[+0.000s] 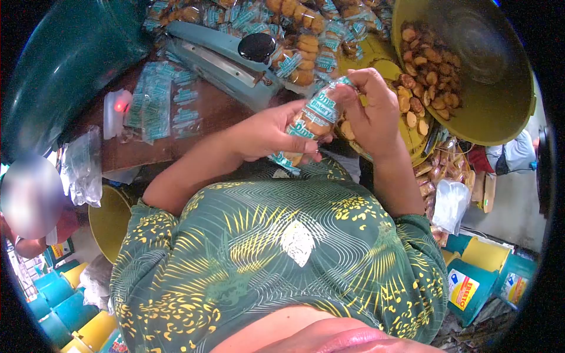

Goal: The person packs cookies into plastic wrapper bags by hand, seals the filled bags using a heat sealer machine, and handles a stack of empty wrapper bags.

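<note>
My left hand (272,134) is wrapped round a clear plastic packet of cookies (318,113) with turquoise bakery print, held tilted in front of my chest. At the packet's upper end, the thumb and fingers of my right hand (374,109) pinch the plastic. Just beyond my hands lies a light-blue bag sealer (220,59) with a black round pad on its arm. Flat printed plastic bags (154,100) lie on the brown table (138,154) left of the sealer. Loose cookies (432,73) fill part of a tipped yellow tub (488,76) to the right.
Filled cookie packets (303,53) pile up behind the sealer. A large dark green tub (70,65) stands at the left, near a small device with a red light (119,107). Teal and yellow buckets (471,285) are on the floor. Another person (35,203) is at the far left.
</note>
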A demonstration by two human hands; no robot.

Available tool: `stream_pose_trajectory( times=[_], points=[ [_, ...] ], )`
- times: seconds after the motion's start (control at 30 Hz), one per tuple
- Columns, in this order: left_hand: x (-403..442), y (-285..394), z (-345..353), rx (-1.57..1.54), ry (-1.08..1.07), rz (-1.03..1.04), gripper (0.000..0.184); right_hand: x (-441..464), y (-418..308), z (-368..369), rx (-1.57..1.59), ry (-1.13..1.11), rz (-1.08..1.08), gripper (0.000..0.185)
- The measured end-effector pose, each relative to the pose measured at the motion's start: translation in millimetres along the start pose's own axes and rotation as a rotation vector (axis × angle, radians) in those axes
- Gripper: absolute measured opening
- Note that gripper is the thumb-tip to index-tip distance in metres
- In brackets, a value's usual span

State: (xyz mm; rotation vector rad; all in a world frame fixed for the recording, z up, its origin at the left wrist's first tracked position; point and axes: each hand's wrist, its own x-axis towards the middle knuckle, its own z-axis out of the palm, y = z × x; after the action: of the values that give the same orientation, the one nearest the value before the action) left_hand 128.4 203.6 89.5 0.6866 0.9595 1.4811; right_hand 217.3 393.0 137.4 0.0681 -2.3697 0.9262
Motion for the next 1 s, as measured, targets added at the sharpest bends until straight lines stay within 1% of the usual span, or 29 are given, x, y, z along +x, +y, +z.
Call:
stream_pose_trajectory(
  times=[0.03, 0.07, 0.1, 0.17, 0.2, 0.27, 0.3, 0.33, 0.37, 0.43, 0.47, 0.5, 0.53, 0.57, 0.6, 0.63, 0.7, 0.73, 0.83, 0.87, 0.97, 1.0],
  points=[
    [-2.3, 0.7, 0.9, -0.045, -0.034, -0.035, 0.069, -1.2, 3.4, -0.4, 0.064, 0.022, 0.028, 0.017],
    [-0.9, -5.9, -7.3, -0.022, -0.090, -0.017, 0.070, -4.1, 9.8, -0.9, 0.128, 0.044, 0.057, 0.019],
    [-1.1, -4.1, -6.4, 0.047, -0.053, 0.007, 0.070, -4.6, 11.9, -1.3, 0.193, 0.065, 0.086, 0.022],
    [-4.1, 0.2, -3.4, 0.183, 0.026, 0.056, 0.071, 1.7, 5.9, -6.6, 0.287, -0.035, 0.053, 0.031],
    [-3.8, -3.3, -6.1, 0.245, 0.033, 0.099, 0.071, 5.5, 2.1, -8.6, 0.334, -0.085, 0.035, 0.036],
    [-2.1, -11.3, -14.4, 0.374, 0.047, 0.185, 0.074, 8.9, -1.5, -7.9, 0.239, -0.181, 0.024, 0.046],
    [-4.5, -9.4, -15.1, 0.293, 0.018, 0.160, 0.072, 11.4, -3.7, -7.6, 0.190, -0.228, 0.016, 0.051],
    [-8.5, -6.9, -15.8, 0.212, -0.009, 0.135, 0.069, 9.9, -11.8, -9.2, 0.139, -0.199, -0.006, 0.055],
    [-12.6, -4.4, -17.6, 0.132, -0.035, 0.113, 0.067, 4.9, -21.6, -13.1, 0.375, -0.171, -0.034, 0.056],
    [-18.3, -8.1, -30.7, -0.105, -0.106, 0.193, 0.072, -2.0, -36.7, -16.9, 0.852, -0.121, -0.088, 0.057],
    [-20.1, -5.9, -39.3, -0.176, -0.105, 0.183, 0.076, 4.1, -34.8, -12.5, 0.780, -0.114, -0.117, 0.061],
    [-21.3, -7.1, -46.9, -0.321, -0.100, 0.174, 0.075, 10.2, -32.9, -8.1, 0.709, -0.106, -0.146, 0.065],
    [-24.0, -7.4, -52.9, -0.313, -0.074, 0.200, 0.074, 21.2, -27.5, -5.5, 0.339, -0.088, -0.108, 0.068],
    [-23.9, -8.3, -56.8, -0.305, -0.048, 0.223, 0.074, 22.2, -23.2, 2.5, 0.322, -0.068, 0.008, 0.069],
    [-33.3, -0.4, -38.3, -0.396, 0.022, 0.231, 0.072, 23.0, -18.6, 10.6, 0.309, -0.049, 0.124, 0.070],
    [-37.5, 0.8, -39.8, -0.298, 0.022, 0.272, 0.069, 21.6, -22.8, 16.2, 0.477, -0.057, 0.085, 0.068],
    [-47.5, -5.0, -54.8, -0.337, -0.031, 0.262, 0.066, 9.2, -36.7, 23.9, 0.824, -0.099, 0.039, 0.064],
    [-54.6, -6.0, -57.7, -0.379, -0.024, 0.242, 0.064, 11.5, -43.5, 26.9, 0.738, -0.114, 0.117, 0.064],
    [-66.2, -1.4, -55.6, -0.083, 0.185, 0.224, 0.062, 26.4, -8.2, 64.9, 0.328, -0.132, 0.163, 0.066],
    [-66.3, -12.2, -65.3, -0.047, 0.156, 0.219, 0.058, 26.1, -9.1, 70.4, 0.294, -0.149, 0.161, 0.064],
    [-70.3, -25.3, -81.7, 0.468, 0.417, 0.267, 0.059, 24.1, 23.1, 98.3, 0.255, -0.241, 0.181, 0.064],
    [-78.3, -14.8, -79.7, 0.471, 0.512, 0.143, 0.052, 28.0, 35.1, 103.8, 0.309, -0.219, 0.158, 0.056]
  ],
)
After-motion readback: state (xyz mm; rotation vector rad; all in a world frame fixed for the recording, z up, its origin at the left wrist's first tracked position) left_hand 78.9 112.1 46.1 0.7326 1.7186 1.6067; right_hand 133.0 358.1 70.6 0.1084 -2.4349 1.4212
